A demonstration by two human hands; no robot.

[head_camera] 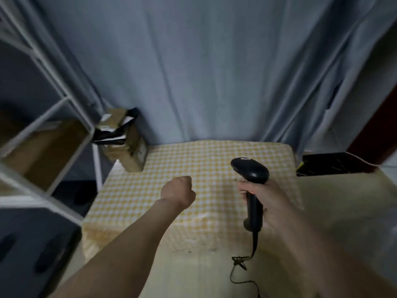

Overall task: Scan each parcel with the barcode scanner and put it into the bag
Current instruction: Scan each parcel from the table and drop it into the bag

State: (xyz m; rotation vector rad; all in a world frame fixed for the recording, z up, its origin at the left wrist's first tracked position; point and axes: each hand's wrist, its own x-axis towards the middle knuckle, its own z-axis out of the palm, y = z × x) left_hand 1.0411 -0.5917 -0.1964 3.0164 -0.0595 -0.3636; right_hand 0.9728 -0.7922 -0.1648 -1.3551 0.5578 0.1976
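Observation:
My right hand point(266, 201) grips the handle of a black barcode scanner point(250, 171), whose head points away over the yellow checked tablecloth point(193, 160). Its cable point(240, 269) trails down toward me. My left hand point(179, 191) hovers over the middle of the cloth with its fingers curled into a fist, holding nothing. A pile of brown cardboard parcels point(126, 145), with a black and white mailer among them, sits at the table's far left corner, well beyond my left hand. No bag is recognisable in view.
A white metal shelf frame point(53, 117) stands on the left with a brown box point(43, 151) on it. Grey curtains point(204, 72) hang behind the table. A black object point(326, 164) lies at the right, beyond the cloth.

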